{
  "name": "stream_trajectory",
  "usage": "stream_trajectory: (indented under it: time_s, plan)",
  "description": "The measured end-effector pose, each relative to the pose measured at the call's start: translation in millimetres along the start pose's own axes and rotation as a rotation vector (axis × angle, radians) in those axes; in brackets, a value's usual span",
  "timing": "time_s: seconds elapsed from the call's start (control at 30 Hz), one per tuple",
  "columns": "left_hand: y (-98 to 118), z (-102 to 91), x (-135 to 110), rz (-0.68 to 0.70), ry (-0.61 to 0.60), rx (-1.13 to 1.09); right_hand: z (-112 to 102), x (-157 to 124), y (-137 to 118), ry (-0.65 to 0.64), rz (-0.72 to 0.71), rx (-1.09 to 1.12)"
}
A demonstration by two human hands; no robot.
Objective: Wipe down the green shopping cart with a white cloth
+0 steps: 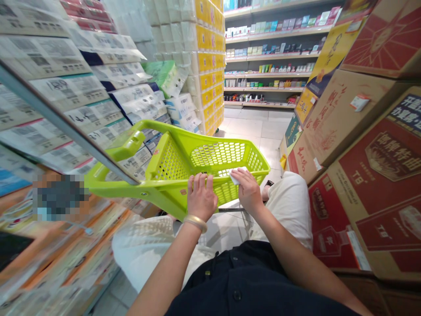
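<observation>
- Head view: a green shopping cart [171, 197] stands before the person's knees.
- The left hand [201, 198] lies over its near rim, grip unclear; the right hand [249, 189] holds a white wipe [234, 177] there.
- Uneven pressing could tip the cart; loose fingers could drop the wipe.

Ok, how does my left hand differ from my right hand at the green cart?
The left hand lies over the near rim of the green cart with no cloth showing, while the right hand holds a white cloth or tissue. The left wrist wears a gold-coloured bangle; the right wrist is bare. Both are at the cart's near side.
</observation>
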State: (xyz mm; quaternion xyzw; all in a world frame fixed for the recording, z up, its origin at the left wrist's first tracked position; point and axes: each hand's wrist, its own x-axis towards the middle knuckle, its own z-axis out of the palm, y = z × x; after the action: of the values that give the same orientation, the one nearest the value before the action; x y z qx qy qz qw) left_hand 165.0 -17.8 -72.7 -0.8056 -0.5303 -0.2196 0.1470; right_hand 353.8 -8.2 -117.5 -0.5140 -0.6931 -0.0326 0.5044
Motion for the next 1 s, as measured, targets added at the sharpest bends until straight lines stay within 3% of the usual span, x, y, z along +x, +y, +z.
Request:
stream_trajectory:
  time_s: [0.1,0.27,0.37,0.53,0.63,0.8,0.9,1.0]
  plan:
    - [-2,-0.8,-1,0.007,-0.013,0.001,-3,1,5,0.008,0.005,-0.009]
    - [0,-0.4,0,0.004,-0.021,-0.015,-18,4,38,0.137,0.129,-0.079]
    - [1,0.0,0,0.0,-0.014,-0.001,-16,3,34,0.165,0.157,-0.095]
    - [-1,0.6,-1,0.01,-0.001,0.028,-6,0,12,0.047,0.022,-0.027]
    - [-2,0.6,-1,0.017,-0.003,0.03,-12,1,22,0.062,0.014,-0.03]
    - [0,0.9,0,0.004,-0.015,0.002,-24,3,47,0.168,0.17,-0.096]
    - [1,1.4,1,-0.008,-0.009,0.002,-15,2,32,0.143,0.157,-0.084]
    - [0,1.3,0,-0.008,-0.006,-0.006,-2,0,7,0.026,0.046,-0.016]
